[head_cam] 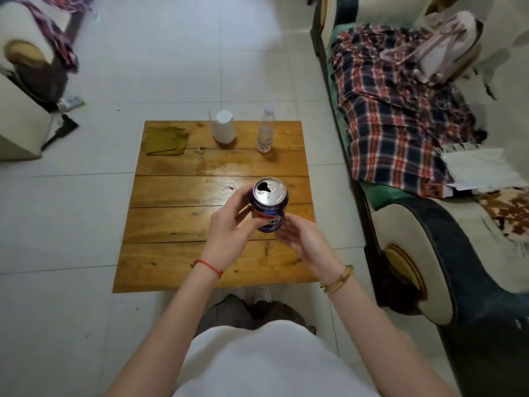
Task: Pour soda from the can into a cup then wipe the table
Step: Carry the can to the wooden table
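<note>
A blue soda can with its top open is held upright above the middle of the wooden table. My left hand grips the can's left side, fingers curled round it. My right hand holds the can's lower right side. At the table's far edge a white cup stands upside down. A yellow-green cloth lies at the far left corner. A wet patch shines on the boards near the table's middle.
A clear plastic water bottle stands right of the cup. A sofa with a plaid blanket runs along the right side. Another armchair stands at the far left. White tiled floor surrounds the table.
</note>
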`<action>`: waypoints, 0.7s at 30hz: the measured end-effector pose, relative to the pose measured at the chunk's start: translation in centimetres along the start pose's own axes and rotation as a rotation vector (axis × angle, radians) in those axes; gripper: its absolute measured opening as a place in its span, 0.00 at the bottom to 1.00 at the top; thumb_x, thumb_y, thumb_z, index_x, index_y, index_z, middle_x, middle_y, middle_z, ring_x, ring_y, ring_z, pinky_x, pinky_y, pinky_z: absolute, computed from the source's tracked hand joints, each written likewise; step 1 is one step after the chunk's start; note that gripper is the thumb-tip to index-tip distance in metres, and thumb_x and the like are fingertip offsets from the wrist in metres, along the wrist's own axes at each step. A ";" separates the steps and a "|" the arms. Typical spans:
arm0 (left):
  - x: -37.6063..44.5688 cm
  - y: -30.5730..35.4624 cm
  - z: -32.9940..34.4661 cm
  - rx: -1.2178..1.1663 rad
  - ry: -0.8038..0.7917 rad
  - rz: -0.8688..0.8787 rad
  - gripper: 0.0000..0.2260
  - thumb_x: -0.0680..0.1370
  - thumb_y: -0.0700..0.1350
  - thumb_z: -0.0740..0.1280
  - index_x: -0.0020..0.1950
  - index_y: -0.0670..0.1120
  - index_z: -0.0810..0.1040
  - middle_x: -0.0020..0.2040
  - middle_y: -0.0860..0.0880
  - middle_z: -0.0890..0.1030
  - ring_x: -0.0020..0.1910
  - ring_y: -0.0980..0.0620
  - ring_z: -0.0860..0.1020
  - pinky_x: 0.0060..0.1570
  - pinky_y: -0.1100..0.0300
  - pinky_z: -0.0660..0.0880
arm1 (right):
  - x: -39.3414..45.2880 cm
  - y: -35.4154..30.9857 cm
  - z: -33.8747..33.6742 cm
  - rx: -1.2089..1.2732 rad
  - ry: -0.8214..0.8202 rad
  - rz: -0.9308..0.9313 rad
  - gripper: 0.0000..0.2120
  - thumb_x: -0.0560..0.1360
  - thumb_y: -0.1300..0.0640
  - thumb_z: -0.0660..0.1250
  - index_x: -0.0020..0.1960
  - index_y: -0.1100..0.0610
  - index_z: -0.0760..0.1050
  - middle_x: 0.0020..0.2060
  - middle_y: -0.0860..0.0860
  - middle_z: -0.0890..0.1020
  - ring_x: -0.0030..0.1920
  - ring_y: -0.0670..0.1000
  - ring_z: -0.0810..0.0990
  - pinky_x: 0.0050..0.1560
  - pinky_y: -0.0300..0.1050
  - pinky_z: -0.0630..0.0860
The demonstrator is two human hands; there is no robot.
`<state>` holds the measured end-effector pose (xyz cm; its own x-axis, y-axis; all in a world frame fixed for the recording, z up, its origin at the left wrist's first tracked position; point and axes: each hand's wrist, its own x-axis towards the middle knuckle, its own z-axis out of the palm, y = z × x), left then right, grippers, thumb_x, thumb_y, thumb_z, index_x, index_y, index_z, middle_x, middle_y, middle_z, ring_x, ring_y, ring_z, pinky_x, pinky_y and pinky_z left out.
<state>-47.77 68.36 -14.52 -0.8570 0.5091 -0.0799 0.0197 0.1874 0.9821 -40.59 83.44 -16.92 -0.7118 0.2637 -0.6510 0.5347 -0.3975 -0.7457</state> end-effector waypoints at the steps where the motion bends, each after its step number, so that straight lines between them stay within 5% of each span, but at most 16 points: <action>1: 0.5 -0.3 0.2 -0.002 0.027 -0.012 0.26 0.73 0.35 0.73 0.67 0.53 0.72 0.63 0.56 0.79 0.65 0.57 0.76 0.66 0.54 0.74 | 0.6 0.0 0.2 -0.116 0.004 -0.061 0.17 0.83 0.53 0.56 0.68 0.57 0.73 0.61 0.53 0.80 0.63 0.52 0.77 0.62 0.44 0.76; 8: 5.0 -3.9 1.4 0.011 0.092 -0.043 0.27 0.72 0.32 0.72 0.69 0.49 0.72 0.64 0.55 0.78 0.66 0.58 0.75 0.67 0.56 0.73 | 4.6 -0.6 -0.4 -0.577 0.026 -0.482 0.24 0.81 0.53 0.60 0.76 0.47 0.59 0.72 0.43 0.68 0.72 0.39 0.64 0.69 0.36 0.63; 14: 7.8 -9.8 3.0 -0.046 0.120 -0.153 0.30 0.68 0.32 0.77 0.68 0.44 0.73 0.63 0.52 0.79 0.64 0.59 0.77 0.66 0.60 0.73 | 10.5 2.3 -1.4 -0.747 0.046 -0.447 0.27 0.81 0.58 0.60 0.78 0.52 0.57 0.73 0.48 0.68 0.69 0.40 0.62 0.71 0.39 0.60; 21: 9.9 -18.8 4.4 -0.009 0.036 -0.245 0.33 0.71 0.36 0.75 0.73 0.48 0.69 0.67 0.53 0.76 0.68 0.57 0.74 0.70 0.53 0.70 | 17.5 7.9 -2.7 -0.776 0.037 -0.335 0.27 0.81 0.56 0.60 0.78 0.52 0.57 0.73 0.49 0.69 0.73 0.48 0.65 0.74 0.48 0.63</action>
<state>-54.41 73.58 -34.48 -0.8534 0.4191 -0.3100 -0.1952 0.2944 0.9355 -47.55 87.23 -34.59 -0.8806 0.2937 -0.3720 0.4684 0.4194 -0.7776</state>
